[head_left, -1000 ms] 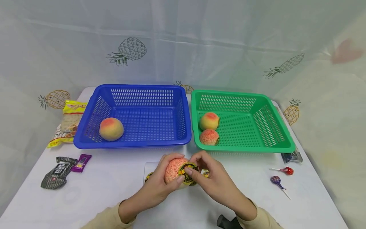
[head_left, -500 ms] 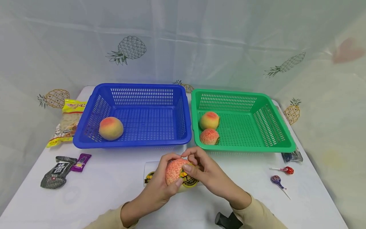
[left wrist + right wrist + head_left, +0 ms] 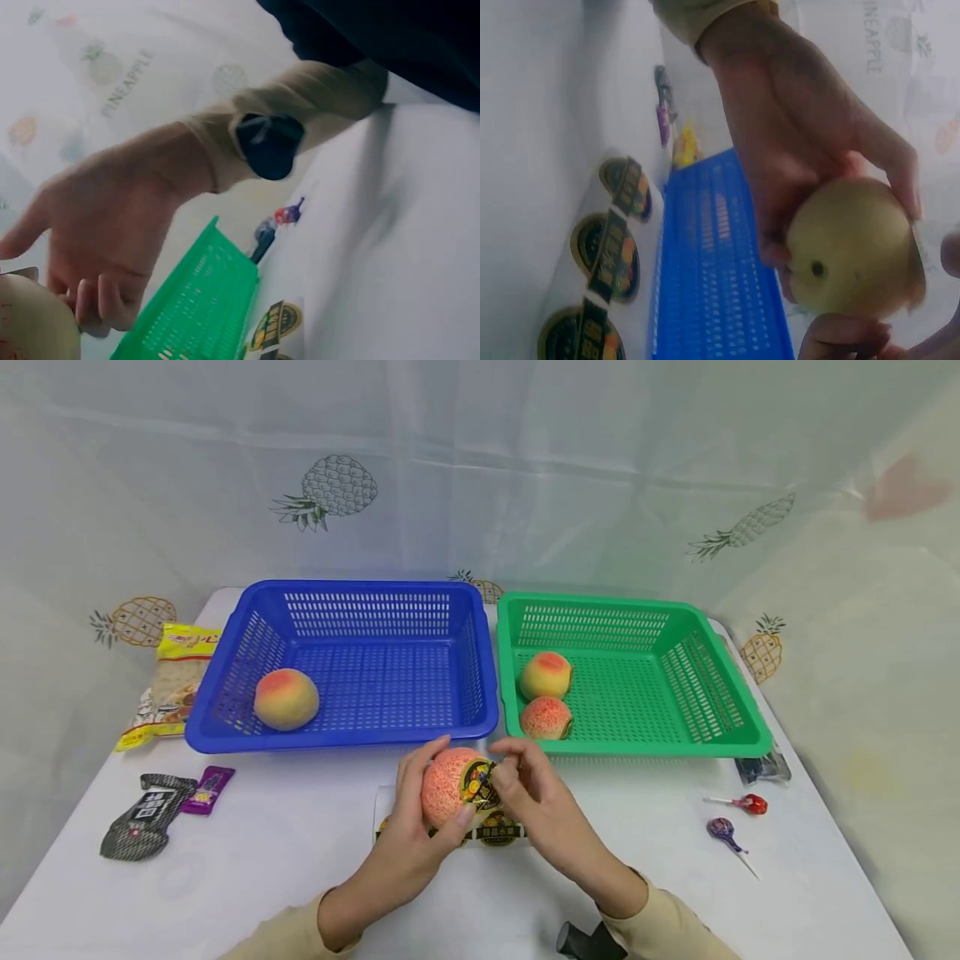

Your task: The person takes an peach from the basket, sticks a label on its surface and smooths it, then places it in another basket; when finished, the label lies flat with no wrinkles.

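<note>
My left hand grips a peach with speckled red skin above the front of the table. A round black-and-yellow sticker lies on the peach's right side, its edge standing off the skin in the right wrist view. My right hand, fingers curled, has thumb and forefinger at the sticker's right edge, pinching it. The peach's pale underside with a small dark hole shows in the right wrist view. Under both hands lies a sheet of similar stickers.
Behind stand a blue basket with one peach and a green basket with two peaches. Snack packets lie at left, two lollipops at right. A black object is near my right sleeve.
Both hands have shifted slightly, the peach moving left and up with them. The peach has turned, and my right thumb has gone from the sticker's face to its right edge, uncovering more of the sheet.
</note>
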`<state>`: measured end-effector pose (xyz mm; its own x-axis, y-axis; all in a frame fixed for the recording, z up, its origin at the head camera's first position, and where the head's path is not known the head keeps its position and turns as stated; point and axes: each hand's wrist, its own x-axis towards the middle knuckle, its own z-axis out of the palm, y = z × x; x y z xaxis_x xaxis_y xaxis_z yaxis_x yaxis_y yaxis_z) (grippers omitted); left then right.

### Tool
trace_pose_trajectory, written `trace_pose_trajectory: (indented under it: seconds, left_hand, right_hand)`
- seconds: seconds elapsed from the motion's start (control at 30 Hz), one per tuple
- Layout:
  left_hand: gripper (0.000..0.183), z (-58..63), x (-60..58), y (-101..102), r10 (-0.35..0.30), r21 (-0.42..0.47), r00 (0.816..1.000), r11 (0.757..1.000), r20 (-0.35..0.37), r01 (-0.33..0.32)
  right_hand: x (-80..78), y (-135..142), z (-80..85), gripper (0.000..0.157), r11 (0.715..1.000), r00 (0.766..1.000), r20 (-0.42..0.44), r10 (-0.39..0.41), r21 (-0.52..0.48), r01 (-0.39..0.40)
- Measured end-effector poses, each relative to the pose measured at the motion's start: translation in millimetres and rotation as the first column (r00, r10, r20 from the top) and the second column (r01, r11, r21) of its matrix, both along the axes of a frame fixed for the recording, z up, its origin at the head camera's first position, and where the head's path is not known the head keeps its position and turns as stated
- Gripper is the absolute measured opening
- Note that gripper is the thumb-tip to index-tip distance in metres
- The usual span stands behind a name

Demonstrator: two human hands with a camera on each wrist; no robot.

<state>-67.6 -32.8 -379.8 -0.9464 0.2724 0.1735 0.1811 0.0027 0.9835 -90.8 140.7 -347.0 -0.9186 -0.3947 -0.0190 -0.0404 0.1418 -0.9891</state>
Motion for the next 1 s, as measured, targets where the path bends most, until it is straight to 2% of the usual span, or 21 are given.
trace_pose_trajectory:
  seconds: [0.1,0.23,0.43,0.6,0.73,0.87,0.93,1.0]
  left_hand:
    - [0.064,-1.6,1.7,2.8,0.040,-0.070,0.997,0.997,-0.069,-0.045]
    - [0.062,-3.4,2.3,5.9,0.052,-0.059,0.996,0.997,-0.077,-0.057]
    - [0.059,-1.8,-0.6,5.9,0.035,0.067,0.999,0.997,-0.040,-0.032]
    - [0.058,-1.1,-0.8,5.8,-0.006,0.167,1.000,0.986,-0.026,0.010]
    - [0.061,-1.7,-1.7,6.2,-0.085,0.211,0.996,0.974,0.021,0.078]
    - [0.064,4.8,-3.7,3.6,-0.182,0.201,0.981,0.965,0.067,0.165]
    - [0.065,12.5,-5.9,2.5,-0.171,0.165,0.980,0.974,0.098,0.153]
    - [0.068,21.4,-8.9,2.2,-0.106,0.099,0.986,0.991,0.127,0.093]
  right_hand:
    - [1.7,-6.4,-0.5,0.029,0.995,0.999,-0.030,0.011,0.101,-0.008]
    - [3.1,-11.7,-1.8,0.026,0.999,1.000,-0.027,0.010,0.045,-0.008]
    - [5.0,-11.5,-1.1,0.024,0.998,0.999,0.006,0.040,-0.053,-0.039]
    - [3.7,-11.6,1.4,0.027,0.996,0.998,-0.032,0.050,-0.067,-0.052]
    - [-0.4,-8.7,1.8,0.029,0.997,0.999,0.025,0.029,-0.073,-0.028]
    - [-5.7,5.3,0.6,0.033,0.992,0.991,0.122,0.054,-0.117,-0.040]
    - [-9.3,17.7,2.4,0.033,0.993,0.996,0.090,0.025,-0.113,-0.014]
    - [-13.9,34.6,5.8,0.033,0.995,0.997,0.005,-0.072,-0.074,0.072]
